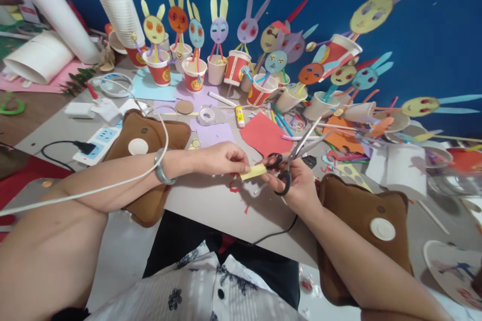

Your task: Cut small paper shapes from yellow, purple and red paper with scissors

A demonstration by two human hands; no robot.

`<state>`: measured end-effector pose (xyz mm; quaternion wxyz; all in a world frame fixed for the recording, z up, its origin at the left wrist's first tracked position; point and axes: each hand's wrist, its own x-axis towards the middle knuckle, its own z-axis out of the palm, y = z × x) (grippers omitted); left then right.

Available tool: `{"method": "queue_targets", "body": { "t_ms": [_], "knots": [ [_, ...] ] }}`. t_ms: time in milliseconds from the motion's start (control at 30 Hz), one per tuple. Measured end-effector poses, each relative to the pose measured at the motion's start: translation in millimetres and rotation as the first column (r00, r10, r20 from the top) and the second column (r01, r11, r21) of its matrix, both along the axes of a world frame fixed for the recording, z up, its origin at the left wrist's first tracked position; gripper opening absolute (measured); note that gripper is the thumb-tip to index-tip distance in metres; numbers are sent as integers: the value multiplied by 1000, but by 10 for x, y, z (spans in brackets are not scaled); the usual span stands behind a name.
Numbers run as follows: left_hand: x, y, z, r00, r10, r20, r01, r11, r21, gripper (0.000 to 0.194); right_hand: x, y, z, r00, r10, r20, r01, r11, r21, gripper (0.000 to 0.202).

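Note:
A small yellow paper strip spans the gap between my hands above the table's front part. My left hand pinches its left end between thumb and fingers. The fingertips of my right hand touch the strip's right end. Black-handled scissors lie in that same right hand, blades spread and pointing up and right, away from the paper. Red paper scraps lie on the table just below the strip.
Paper-cup rabbit figures line the back against a blue wall. Brown cushioned pads sit under both forearms. A white cable crosses my left forearm near a power strip. Red paper and a glue stick lie beyond my hands.

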<state>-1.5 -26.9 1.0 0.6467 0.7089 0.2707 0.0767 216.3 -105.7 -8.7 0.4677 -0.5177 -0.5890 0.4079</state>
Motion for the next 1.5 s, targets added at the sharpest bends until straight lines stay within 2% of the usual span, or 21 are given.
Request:
{"method": "queue_targets", "body": {
  "t_ms": [167, 367, 667, 867, 1033, 1200, 1367, 1500],
  "knots": [
    [8, 1, 33, 1000, -15, -25, 16, 999, 34, 20, -37, -1, 10, 999, -24, -42, 22, 998, -50, 48],
    [23, 2, -10, 995, -1, 100, -2, 999, 34, 15, -42, -1, 17, 999, -10, -31, 8, 998, -69, 47],
    [30, -2, 36, 997, 53, 61, -53, 999, 1, 13, -25, -8, -24, 999, -32, -28, 30, 998, -54, 49],
    [44, -37, 92, 998, 51, 47, -46, 992, -116, 3, -45, -6, -17, 998, -52, -30, 49, 996, -80, 45],
    [35, -10, 37, 997, 18, 81, 1, 975, -223, 13, -45, -12, -13, 998, -64, -28, 62, 996, -65, 46],
    [51, 0, 1, 996, -26, 88, 48, 965, -258, 16, -56, -13, -2, 996, -48, -75, 41, 995, -93, 47],
    [54, -19, 22, 991, 32, 128, -5, 978, -208, 4, -45, 1, -25, 991, -63, -116, 53, 994, -92, 45],
    [41, -5, 50, 994, 56, 97, -45, 992, -120, 8, -22, 6, -62, 989, -76, -127, 65, 994, -87, 44]
  ]
}}
